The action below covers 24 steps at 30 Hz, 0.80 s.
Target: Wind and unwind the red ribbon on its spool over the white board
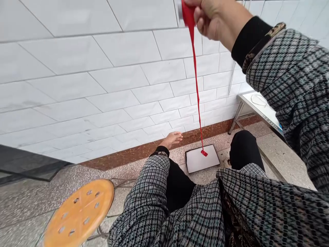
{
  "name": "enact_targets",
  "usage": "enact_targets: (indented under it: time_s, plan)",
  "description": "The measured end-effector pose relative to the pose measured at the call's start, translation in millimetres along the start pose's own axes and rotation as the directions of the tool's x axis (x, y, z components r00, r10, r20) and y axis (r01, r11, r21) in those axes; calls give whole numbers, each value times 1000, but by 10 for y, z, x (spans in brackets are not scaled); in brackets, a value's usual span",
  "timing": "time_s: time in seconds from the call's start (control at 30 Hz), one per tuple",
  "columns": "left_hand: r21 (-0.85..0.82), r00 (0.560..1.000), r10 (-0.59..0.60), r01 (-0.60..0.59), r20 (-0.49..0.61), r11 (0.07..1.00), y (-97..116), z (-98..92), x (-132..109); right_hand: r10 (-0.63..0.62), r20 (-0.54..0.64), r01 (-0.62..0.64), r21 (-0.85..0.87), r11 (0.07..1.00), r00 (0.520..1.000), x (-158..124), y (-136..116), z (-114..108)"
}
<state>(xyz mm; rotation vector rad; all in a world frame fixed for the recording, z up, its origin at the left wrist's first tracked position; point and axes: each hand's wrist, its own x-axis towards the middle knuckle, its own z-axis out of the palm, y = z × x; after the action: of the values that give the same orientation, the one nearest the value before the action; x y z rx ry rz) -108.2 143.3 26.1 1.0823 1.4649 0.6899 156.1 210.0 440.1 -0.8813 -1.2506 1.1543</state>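
Near left, an orange stool [81, 211] is seen; farther along, the left hand [173, 139] is stretched out, nothing held. Steadiness seems called for: the red strand [198, 99] is best guided slowly, straight above the white board [195, 163]. It's stretched down onto it, tapering, kinked, ribbon or thick liquid untellable, from a red mass [188, 13] grasped by the right hand [212, 19].

My right hand [205, 21] holds up red strand [197, 92]; end over white board [199, 163], toward far edge. Left hand [173, 139] free near far-left corner.
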Motion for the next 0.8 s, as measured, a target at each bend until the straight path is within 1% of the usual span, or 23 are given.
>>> enact_targets:
  time_s: [0.03, 0.1, 0.13, 0.17, 0.2, 0.27, 0.33, 0.4, 0.43, 0.47, 0.5, 0.53, 0.57, 0.6, 0.67, 0.7, 0.8]
  plan:
    - [-4, 999, 30, -30, -11, 1000, 141, -23, 20, -19, -19, 19, 2, 1000, 1000, -18, 13, -2]
    - [-35, 991, 124, -126, -52, 991, 520, -81, 66, 1, -7, -1, -5, 1000, 1000, -81, 55, 10]
    - [-63, 978, 196, -200, -72, 978, 753, -109, 88, 18, 9, -18, -11, 1000, 1000, -113, 74, 21]
    - [-121, 946, 304, -316, -110, 941, 1007, -134, 104, 21, 17, -20, -16, 1000, 1000, -139, 86, 33]
    - [-155, 906, 404, -419, -124, 894, 1276, -151, 113, 29, 22, -28, -21, 999, 999, -156, 90, 45]
    - [-151, 815, 569, -579, -106, 801, 1823, -153, 98, 44, 32, -43, -20, 999, 999, -163, 81, 64]
    - [-116, 695, 715, -718, -75, 686, 2327, -103, 35, 53, 47, -52, -20, 998, 997, -148, 63, 77]
    - [-105, 585, 811, -808, -29, 580, 2739, -12, -70, 62, 51, -61, -11, 998, 997, -130, 55, 85]
    - [-122, 553, 833, -828, -6, 548, 2903, 41, -132, 67, 55, -66, -7, 998, 996, -125, 56, 87]
    - [-148, 536, 844, -834, 10, 531, 3038, 96, -195, 74, 61, -74, -3, 997, 995, -123, 62, 88]
    - [-181, 531, 847, -831, 23, 526, 3147, 148, -257, 81, 67, -81, -1, 997, 994, -123, 70, 88]
    - [-212, 531, 846, -822, 46, 528, 3231, 196, -313, 86, 70, -87, 1, 996, 994, -126, 79, 87]
    - [-222, 547, 834, -807, 71, 548, 3295, 238, -361, 84, 69, -85, 2, 996, 994, -131, 88, 85]
    - [-214, 568, 818, -791, 93, 574, 3342, 274, -397, 79, 61, -79, -3, 997, 995, -135, 95, 83]
    - [-202, 585, 805, -781, 99, 591, 3403, 327, -429, 65, 48, -65, -16, 998, 997, -135, 107, 79]
    - [-190, 581, 808, -786, 96, 588, 3423, 346, -424, 67, 51, -66, -21, 998, 996, -128, 112, 78]
    - [-120, 553, 829, -821, 83, 559, 3469, 380, -339, 102, 55, -102, 7, 995, 993, -75, 137, 90]
